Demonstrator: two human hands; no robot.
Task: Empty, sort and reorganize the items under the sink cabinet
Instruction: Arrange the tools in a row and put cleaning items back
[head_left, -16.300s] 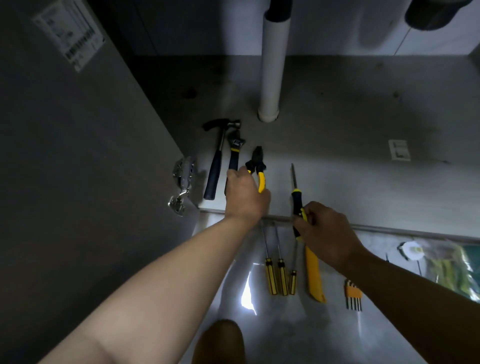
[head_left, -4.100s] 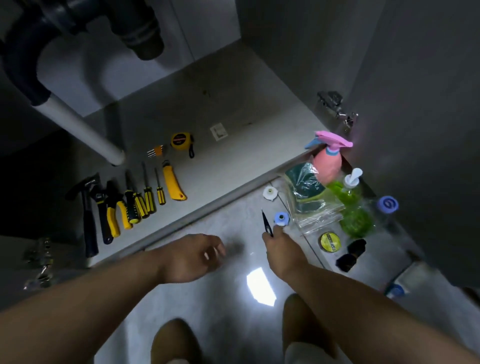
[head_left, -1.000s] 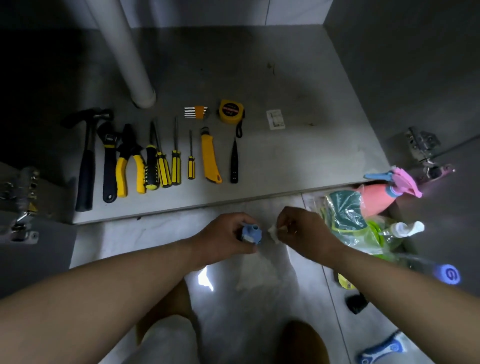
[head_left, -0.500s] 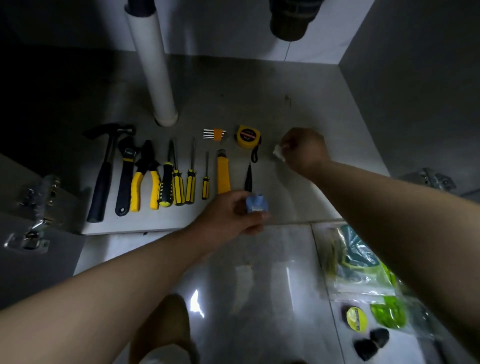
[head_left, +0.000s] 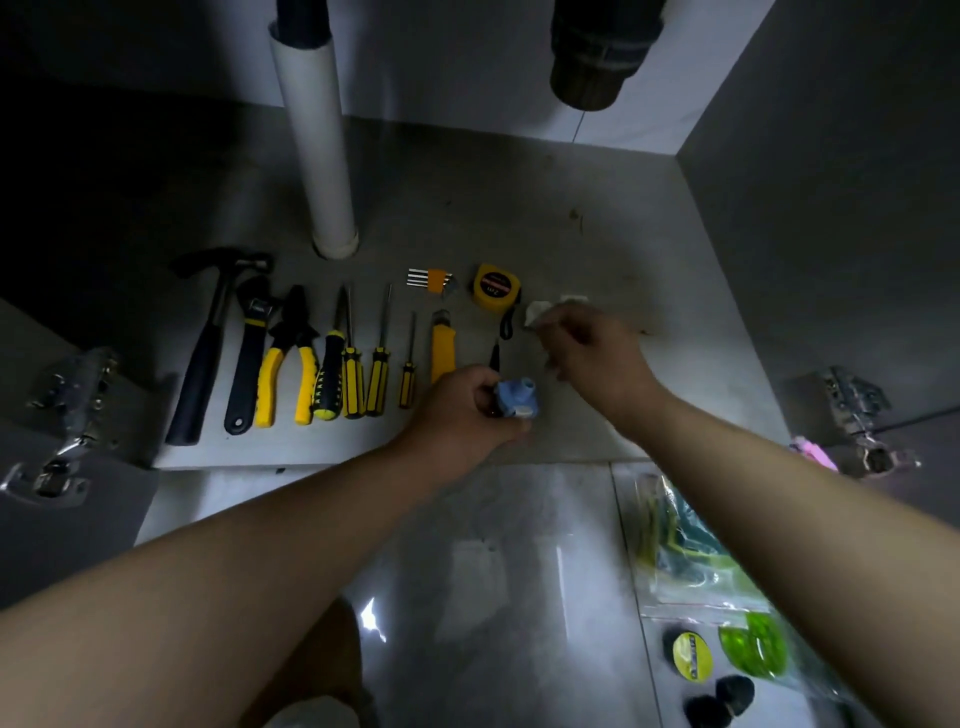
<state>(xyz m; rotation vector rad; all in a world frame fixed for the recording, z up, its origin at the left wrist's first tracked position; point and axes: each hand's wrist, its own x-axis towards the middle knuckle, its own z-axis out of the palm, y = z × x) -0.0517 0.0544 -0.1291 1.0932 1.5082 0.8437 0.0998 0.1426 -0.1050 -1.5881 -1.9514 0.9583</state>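
Note:
My left hand (head_left: 467, 410) grips a small blue plastic fitting (head_left: 514, 397) just above the front of the cabinet floor (head_left: 597, 249). My right hand (head_left: 592, 353) pinches a small white piece (head_left: 536, 313) low over the floor, right of the yellow tape measure (head_left: 496, 288). A row of tools lies on the cabinet floor: hammer (head_left: 208, 343), wrench (head_left: 248, 358), yellow-handled pliers (head_left: 288, 358), several screwdrivers (head_left: 353, 374), a yellow utility knife (head_left: 442, 345) and a thin black tool (head_left: 495, 356) partly hidden by my left hand.
A white drain pipe (head_left: 317, 156) stands at the back left, a dark pipe end (head_left: 597, 57) hangs above. Orange hex keys (head_left: 431, 277) lie behind the knife. Outside on the floor lie plastic bags (head_left: 691, 561), a yellow-green tape roll (head_left: 693, 657) and black caps (head_left: 724, 701). Door hinges (head_left: 857, 415) flank both sides.
My right hand has come back toward me and down with the white piece. My left hand holds the blue fitting at about the same spot.

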